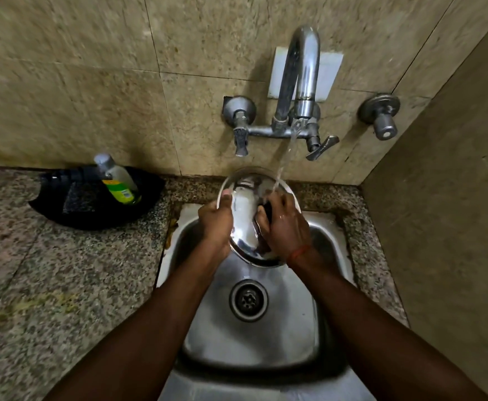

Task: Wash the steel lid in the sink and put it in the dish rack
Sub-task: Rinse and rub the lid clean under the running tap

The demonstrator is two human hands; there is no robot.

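- The two forearms reach in from the near edge over the steel sink (pixel 318 337), meeting above its far end, beyond the drain (pixel 248 300).
- The steel lid (pixel 244 227) is held tilted over the sink, its upper edge under the stream of water (pixel 283 160) from the wall tap (pixel 302 82).
- The left hand (pixel 215 224) grips the lid's left rim, thumb hooked over the edge.
- The right hand (pixel 284 225) is curled on a dark thing (pixel 266 210) against the lid's face; whether this is a scrubber or the lid's knob I cannot tell.
- Thin polished steel: probably light and stiff, not fragile, but slippery when wet. The rim is likely the surest hold, pinched from both faces.
- On the bench (pixel 63 270) to the left, well apart, a black tray (pixel 89 209) holds a bottle (pixel 119 182).
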